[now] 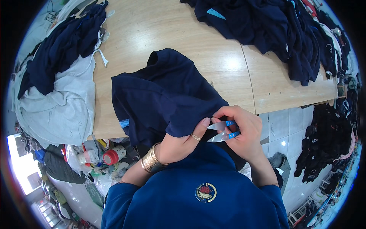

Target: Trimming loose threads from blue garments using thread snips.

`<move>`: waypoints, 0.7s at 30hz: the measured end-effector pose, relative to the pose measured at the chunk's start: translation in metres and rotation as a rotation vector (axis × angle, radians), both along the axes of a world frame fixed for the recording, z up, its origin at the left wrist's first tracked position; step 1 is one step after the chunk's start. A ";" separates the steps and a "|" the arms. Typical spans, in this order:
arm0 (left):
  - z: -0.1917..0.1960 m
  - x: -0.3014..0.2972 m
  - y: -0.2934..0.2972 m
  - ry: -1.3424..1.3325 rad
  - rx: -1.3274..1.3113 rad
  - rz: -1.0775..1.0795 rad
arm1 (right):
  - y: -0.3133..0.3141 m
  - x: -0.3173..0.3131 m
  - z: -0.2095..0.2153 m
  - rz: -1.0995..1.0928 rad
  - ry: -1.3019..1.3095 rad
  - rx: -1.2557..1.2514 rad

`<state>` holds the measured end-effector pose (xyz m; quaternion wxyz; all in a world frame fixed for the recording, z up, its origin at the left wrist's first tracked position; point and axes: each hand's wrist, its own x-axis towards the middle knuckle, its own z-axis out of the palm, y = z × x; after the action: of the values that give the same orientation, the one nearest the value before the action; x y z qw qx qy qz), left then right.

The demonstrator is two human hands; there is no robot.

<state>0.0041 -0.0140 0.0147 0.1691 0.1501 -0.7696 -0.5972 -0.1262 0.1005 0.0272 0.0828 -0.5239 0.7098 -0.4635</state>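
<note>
Garment: navy blue garment [164, 95] lies bunched on the wooden surface [213, 49], its near edge hanging over the surface's front edge toward the person.
Left hand: left hand [181, 143] is closed on the garment's near hem, thumb on top of the fabric and fingers curled under it; a ring sits on one finger and gold bangles [151, 160] circle the wrist.
Right hand: right hand [242, 131] is closed around small thread snips [223, 131] with blue handles, just right of the garment's held hem.
Snips: the two pale blades stand slightly apart and point toward the garment's hem, their tips just beside the left thumb; whether they touch the fabric cannot be told.
Left of the garment: a heap of grey cloth [61, 103] with dark blue clothes [65, 45] on top, draped over the surface's end.
Beyond the garment: a large pile of dark garments [274, 26] at the far right of the surface, well apart from the held garment.
Below the garment: clutter of bottles and a red-capped container [112, 154] under the surface's front edge, near the left forearm.
Right of the garment: black clothing [328, 141] off the surface, over the tiled floor [282, 129].
</note>
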 end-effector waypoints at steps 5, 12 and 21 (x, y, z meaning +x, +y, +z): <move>-0.006 0.003 0.000 -0.017 -0.073 0.008 | 0.002 -0.001 -0.005 0.015 -0.006 0.109; -0.007 -0.005 -0.001 0.068 -0.006 0.041 | 0.007 -0.008 0.004 0.055 -0.849 0.004; -0.006 -0.002 0.000 -0.030 0.218 0.122 | 0.017 -0.021 -0.007 -0.021 -0.843 -0.133</move>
<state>0.0020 -0.0136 0.0085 0.1764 0.2232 -0.6921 -0.6634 -0.1476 0.1177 0.0207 0.3272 -0.2856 0.5877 -0.6826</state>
